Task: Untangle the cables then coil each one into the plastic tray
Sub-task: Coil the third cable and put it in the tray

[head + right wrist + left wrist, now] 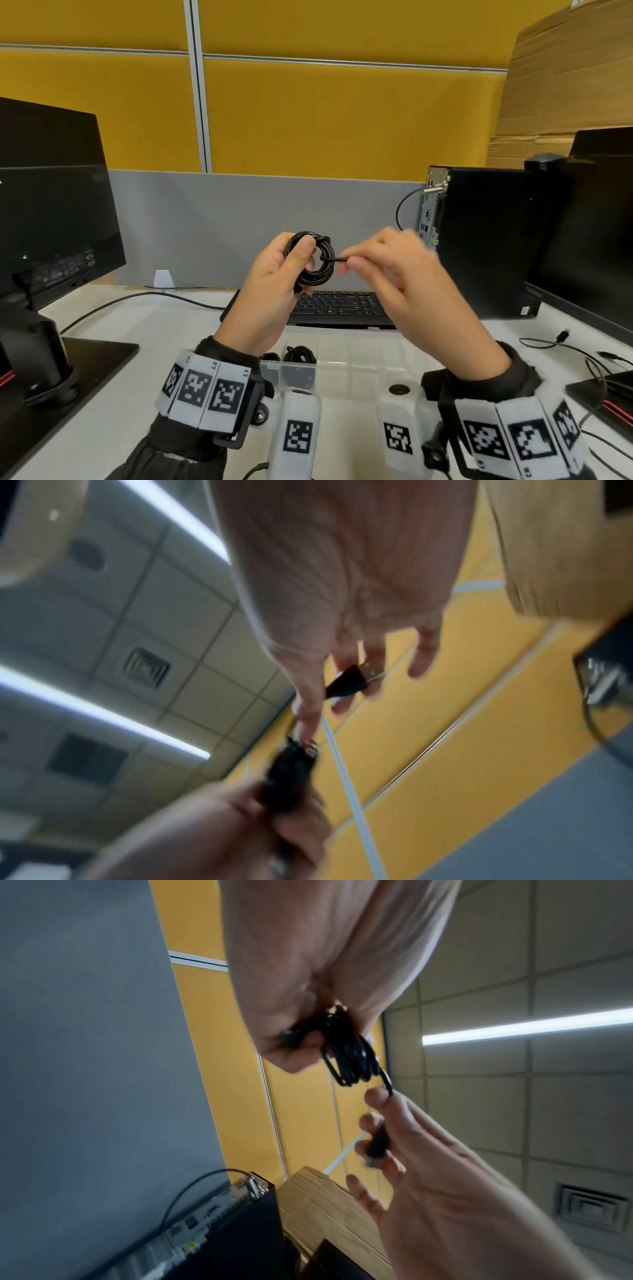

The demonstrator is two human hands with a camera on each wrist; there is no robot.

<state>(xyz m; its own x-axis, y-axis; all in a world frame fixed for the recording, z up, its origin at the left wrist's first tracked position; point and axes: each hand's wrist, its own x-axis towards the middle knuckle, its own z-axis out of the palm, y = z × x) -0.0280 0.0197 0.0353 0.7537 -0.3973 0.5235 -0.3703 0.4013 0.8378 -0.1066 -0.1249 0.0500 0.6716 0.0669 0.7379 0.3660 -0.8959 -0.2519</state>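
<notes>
Nearest the camera, a clear tray (359,363) is sitting on the white desk (164,318), with a black coiled cable (300,354) lying in one of its left compartments. Loose cables (561,346) are lying on the desk to the right, well apart from the tray.

Above the tray, both hands are being held up in the air. The left hand (274,291) is gripping a black coil (311,262), its thumb pressing across the loops from the front and its fingers curling behind them. In the left wrist view the coil (349,1053) is sitting clamped between thumb and fingers. The right hand (404,274) is pinching the coil's free end (337,260) between thumb and forefinger, just beside the coil, the end passing through the ring. In the right wrist view, which is blurred, a USB plug (356,677) is lying against that hand's (342,588) fingers, while the little finger is sticking out apart from the others.

Beyond the hands, a black keyboard (339,305) is lying on the desk. A monitor (51,205) is standing at the left, a PC tower (486,240) at the right. Behind them a grey and yellow partition (308,120) is closing off the desk.
</notes>
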